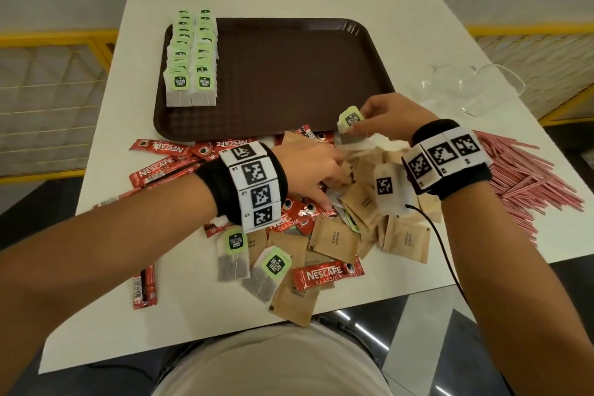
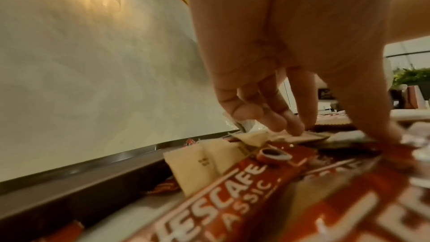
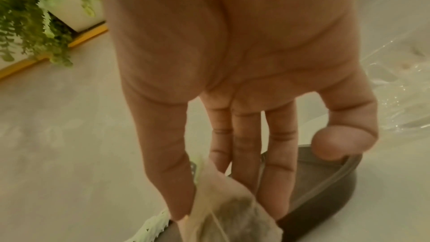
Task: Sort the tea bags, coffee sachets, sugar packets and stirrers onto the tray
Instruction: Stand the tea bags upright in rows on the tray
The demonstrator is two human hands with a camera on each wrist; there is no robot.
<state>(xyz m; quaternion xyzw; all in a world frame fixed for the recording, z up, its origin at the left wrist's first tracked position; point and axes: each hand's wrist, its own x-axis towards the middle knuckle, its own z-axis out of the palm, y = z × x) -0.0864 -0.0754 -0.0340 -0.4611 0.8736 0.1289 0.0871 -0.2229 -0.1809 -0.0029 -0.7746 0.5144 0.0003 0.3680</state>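
Note:
My right hand pinches a tea bag with a green tag, lifted just over the near edge of the brown tray. The right wrist view shows thumb and fingers on the bag's paper. Two rows of tea bags lie along the tray's left side. My left hand reaches into the mixed pile, its fingertips touching flat packets, with nothing lifted. Brown sugar packets, red coffee sachets and loose tea bags fill the pile. Pink stirrers lie to the right.
A crumpled clear plastic bag lies at the table's back right. One coffee sachet sits by the near left edge of the white table. Yellow railings run beyond both table sides. A black cable hangs from my right wrist.

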